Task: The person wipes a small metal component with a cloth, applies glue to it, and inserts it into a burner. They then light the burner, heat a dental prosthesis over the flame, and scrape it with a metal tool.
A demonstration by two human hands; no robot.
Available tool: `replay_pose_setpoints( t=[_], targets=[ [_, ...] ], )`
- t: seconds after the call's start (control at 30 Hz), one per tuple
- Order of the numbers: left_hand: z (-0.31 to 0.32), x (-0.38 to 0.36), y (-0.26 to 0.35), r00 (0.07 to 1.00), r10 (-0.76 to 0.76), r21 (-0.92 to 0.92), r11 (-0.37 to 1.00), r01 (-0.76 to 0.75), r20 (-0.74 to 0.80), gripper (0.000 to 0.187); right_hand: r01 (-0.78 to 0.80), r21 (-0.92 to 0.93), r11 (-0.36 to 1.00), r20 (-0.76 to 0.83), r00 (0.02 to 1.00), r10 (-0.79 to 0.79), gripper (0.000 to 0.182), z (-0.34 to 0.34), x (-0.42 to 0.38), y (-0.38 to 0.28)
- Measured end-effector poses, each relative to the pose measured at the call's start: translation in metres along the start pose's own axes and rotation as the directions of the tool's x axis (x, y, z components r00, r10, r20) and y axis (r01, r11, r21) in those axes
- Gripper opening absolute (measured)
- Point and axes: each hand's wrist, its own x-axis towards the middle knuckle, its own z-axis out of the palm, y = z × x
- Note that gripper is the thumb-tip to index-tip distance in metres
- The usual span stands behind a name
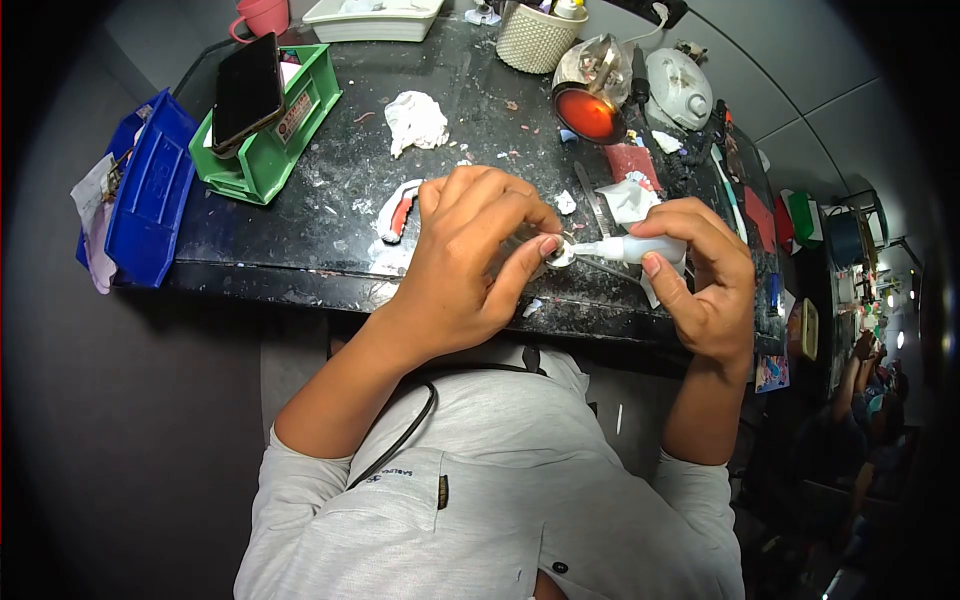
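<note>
My left hand [470, 250] is closed in a pinch over the front of the bench, with a small round whitish piece [563, 254] at its fingertips. My right hand [705, 270] grips a small white squeeze bottle [640, 249] between thumb and fingers. The bottle lies almost level, its narrow nozzle pointing left right at the whitish piece. A thin dark rod [608, 269] runs down to the right from beside that piece. Just left of my left hand lies a curved white and red piece [397, 212]. Crumpled white tissue [630, 201] sits behind the bottle.
The black bench [350, 250] is strewn with white residue. A green bin [270, 165] with a phone [247, 92] on it and a blue bin [150, 200] stand left. At the back are a glowing orange lamp [588, 114], a woven pot [537, 40] and a white tray [370, 27].
</note>
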Motion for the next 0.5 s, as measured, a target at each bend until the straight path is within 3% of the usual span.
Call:
replay_pose_setpoints(
  t=[0.5],
  targets=[
    [-0.0015,0.0011,0.0007,1.0,0.018,0.031,0.999,-0.018,-0.002,0.007,0.018,-0.014,1.0,-0.01,1.0,-0.018,0.021,0.0009,0.0007,-0.0006]
  ],
)
